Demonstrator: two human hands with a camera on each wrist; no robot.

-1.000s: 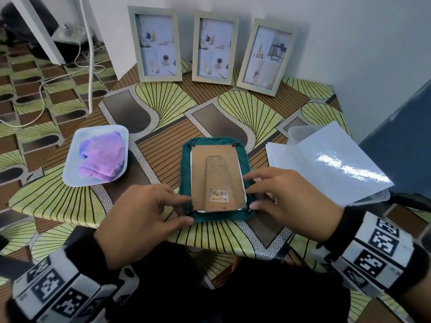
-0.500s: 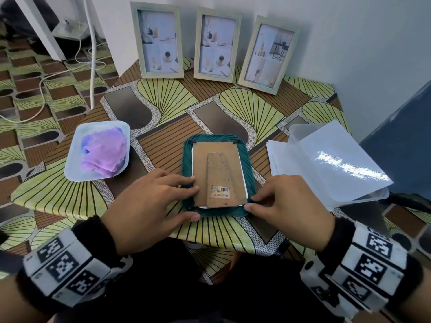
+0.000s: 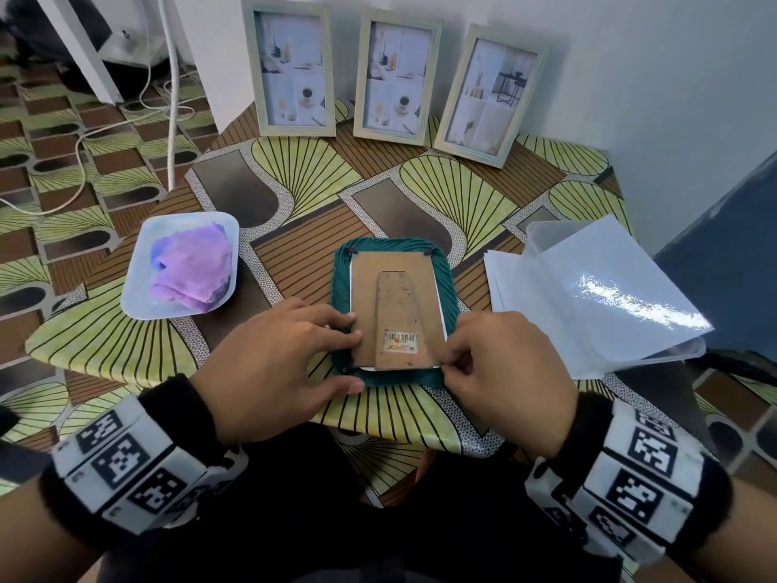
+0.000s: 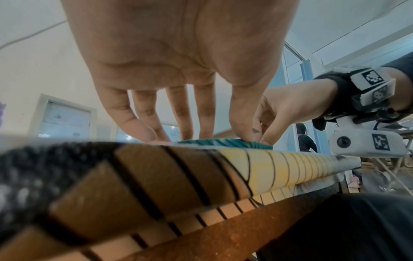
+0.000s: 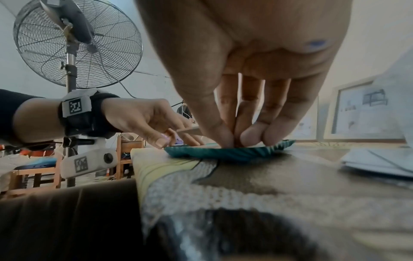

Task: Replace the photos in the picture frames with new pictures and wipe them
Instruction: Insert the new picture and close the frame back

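Patterned bench (image 3: pixel 420 195): teal frame (image 3: pixel 447 288) face-down at 6 o'clock, exposing its backing board (image 3: pixel 370 296). Left hand (image 3: pixel 273 363), fingers extended, presses the board's left edge steady; right hand (image 3: pixel 504 372) pinches the lower-right corner, likely working a retaining tab.

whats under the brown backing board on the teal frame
A thin white edge shows beneath the brown backing board along its left, right and near sides, inside the face-down teal frame. Whether that is a photo, and what is on it, is covered by the board.
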